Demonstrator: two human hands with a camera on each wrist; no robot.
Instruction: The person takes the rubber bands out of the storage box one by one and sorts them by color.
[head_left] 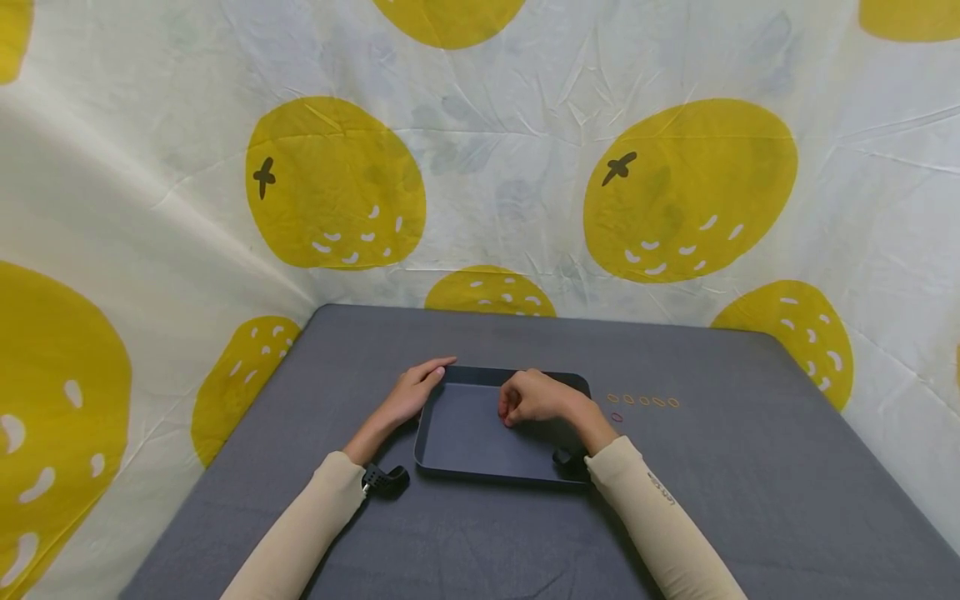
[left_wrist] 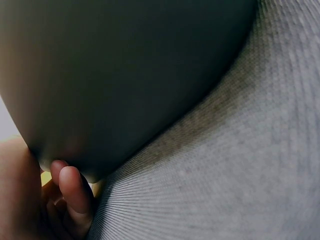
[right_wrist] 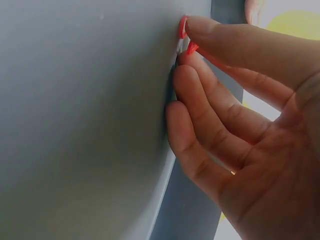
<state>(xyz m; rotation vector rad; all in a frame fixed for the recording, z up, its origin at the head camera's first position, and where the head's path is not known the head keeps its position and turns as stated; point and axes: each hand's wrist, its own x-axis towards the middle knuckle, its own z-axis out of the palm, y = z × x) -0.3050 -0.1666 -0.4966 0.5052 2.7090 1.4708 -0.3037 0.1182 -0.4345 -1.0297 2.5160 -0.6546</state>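
Note:
A dark shallow tray (head_left: 457,437) lies on the grey cloth in front of me. My left hand (head_left: 411,393) holds its far left corner, thumb at the rim; in the left wrist view the fingertips (left_wrist: 74,189) curl against the tray's outer wall. Over the tray's right half, my right hand (head_left: 536,396) pinches a small red rubber band (right_wrist: 183,27) between thumb and fingers, low at the tray floor. The head view hides that band behind the fingers. Right of the tray, another small red band (head_left: 617,417) lies on the cloth.
Several thin orange bands (head_left: 643,401) form a row on the cloth right of the tray. The grey-covered table (head_left: 487,533) ends at a white curtain (head_left: 502,200) with yellow fruit prints, behind and to the left. Black wrist cameras (head_left: 388,482) hang under both wrists.

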